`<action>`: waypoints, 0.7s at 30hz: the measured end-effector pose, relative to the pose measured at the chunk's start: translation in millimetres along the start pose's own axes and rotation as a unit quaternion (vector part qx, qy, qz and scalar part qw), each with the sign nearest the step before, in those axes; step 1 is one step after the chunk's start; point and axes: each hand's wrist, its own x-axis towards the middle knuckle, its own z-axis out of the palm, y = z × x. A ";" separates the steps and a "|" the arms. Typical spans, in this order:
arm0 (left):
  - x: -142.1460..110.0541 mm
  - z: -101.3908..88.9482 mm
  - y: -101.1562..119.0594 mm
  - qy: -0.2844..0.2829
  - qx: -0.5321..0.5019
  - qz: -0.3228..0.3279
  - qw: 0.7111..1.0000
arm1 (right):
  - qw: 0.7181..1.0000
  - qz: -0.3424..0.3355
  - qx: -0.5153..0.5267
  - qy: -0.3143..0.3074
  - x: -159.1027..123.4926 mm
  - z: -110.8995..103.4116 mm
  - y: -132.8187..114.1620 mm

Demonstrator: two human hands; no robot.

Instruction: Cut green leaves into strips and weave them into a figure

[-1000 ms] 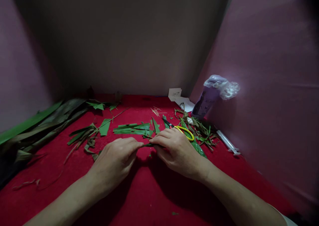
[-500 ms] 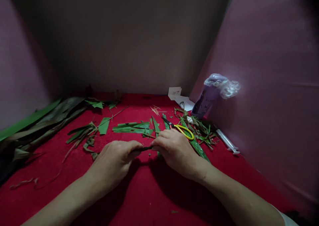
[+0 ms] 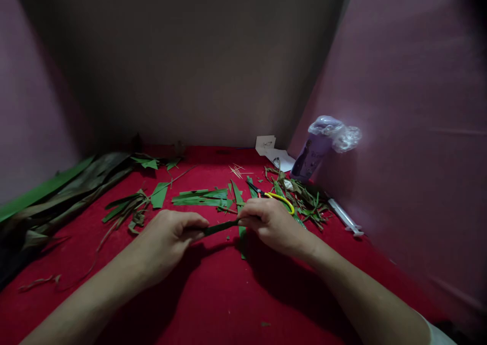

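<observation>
A narrow green leaf strip (image 3: 221,227) is stretched between my two hands just above the red cloth (image 3: 213,294). My left hand (image 3: 167,238) pinches its left end with closed fingers. My right hand (image 3: 272,224) pinches the right end, where a further piece of the strip hangs down toward the cloth. Just beyond my right hand lie scissors (image 3: 276,197) with yellow handles. Flat cut green leaf pieces (image 3: 201,197) lie on the cloth behind my hands.
Long green and dried leaves (image 3: 57,193) are heaped along the left edge. A tangle of leaf trimmings (image 3: 308,198), a purple cup covered in plastic film (image 3: 317,149), a white syringe (image 3: 344,215), toothpicks (image 3: 238,170) and paper scraps (image 3: 274,149) sit at the right. Walls close in on three sides.
My hands have drawn apart, so more of the green strip shows between them. My right hand has moved slightly right and away; a loose end now hangs below it.
</observation>
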 end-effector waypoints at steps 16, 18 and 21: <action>6.5 -4.1 4.1 0.016 -0.175 -0.114 0.978 | 0.954 0.145 0.227 -0.130 6.1 -4.2 15.7; 6.4 -2.1 4.3 0.024 -0.183 -0.134 0.974 | 0.953 0.146 0.230 -0.129 6.1 -3.3 17.7; 4.1 1.8 3.5 0.024 -0.174 -0.134 0.975 | 0.953 0.150 0.229 -0.127 6.0 -3.8 18.4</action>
